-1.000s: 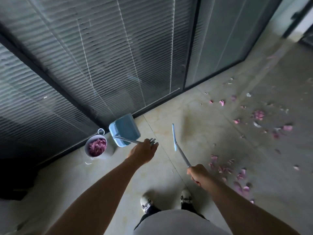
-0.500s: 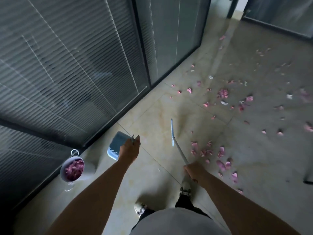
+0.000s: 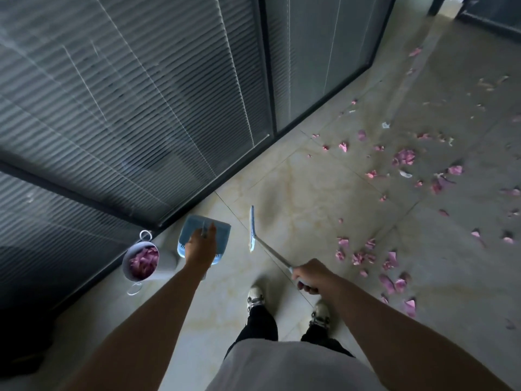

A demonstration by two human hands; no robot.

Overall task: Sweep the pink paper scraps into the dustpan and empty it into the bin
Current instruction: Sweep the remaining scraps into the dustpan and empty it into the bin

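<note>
Fingers [image 3: 308,289] hiding broom [image 3: 252,230] grip, dustpan [image 3: 194,230] half-covered

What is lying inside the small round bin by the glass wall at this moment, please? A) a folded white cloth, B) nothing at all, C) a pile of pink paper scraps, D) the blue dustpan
C: the bin beside the glass wall holds a heap of pink paper scraps, while the dustpan is held outside it by the left hand.
</note>
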